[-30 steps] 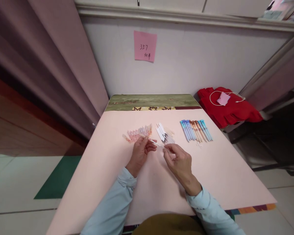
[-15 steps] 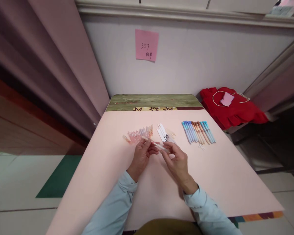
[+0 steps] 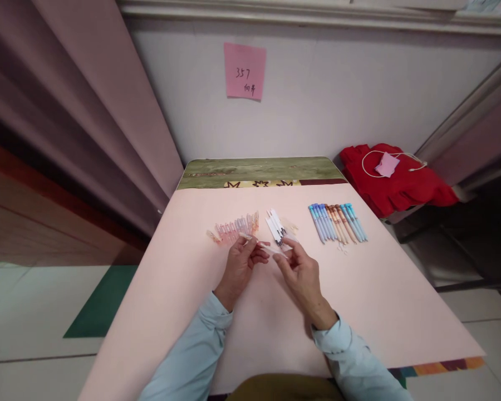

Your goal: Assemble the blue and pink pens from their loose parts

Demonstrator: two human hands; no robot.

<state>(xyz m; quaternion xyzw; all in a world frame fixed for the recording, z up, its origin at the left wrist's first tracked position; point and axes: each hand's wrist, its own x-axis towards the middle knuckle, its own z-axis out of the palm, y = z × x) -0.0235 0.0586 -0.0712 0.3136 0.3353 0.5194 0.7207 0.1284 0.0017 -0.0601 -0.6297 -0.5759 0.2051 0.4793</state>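
Note:
Both my hands meet over the middle of the pink table (image 3: 183,289). My left hand (image 3: 241,267) pinches one end of a thin clear pen barrel (image 3: 262,245). My right hand (image 3: 301,272) pinches the other end, with a slim refill at its fingertips. Just beyond the hands lie a fan of clear pink pen barrels (image 3: 234,229) and a small heap of white refills (image 3: 276,226). A row of finished blue and brown pens (image 3: 337,221) lies to the right.
A pink sticky note (image 3: 244,71) hangs on the wall ahead. A red cloth (image 3: 394,184) with a white cord and a pink slip sits on a seat at the right. A curtain (image 3: 87,111) hangs at the left. A patterned cloth (image 3: 259,171) shows at the table's far edge.
My hands have drawn closer together and slightly further away, bringing the refill end toward the barrel. The view has shifted a little.

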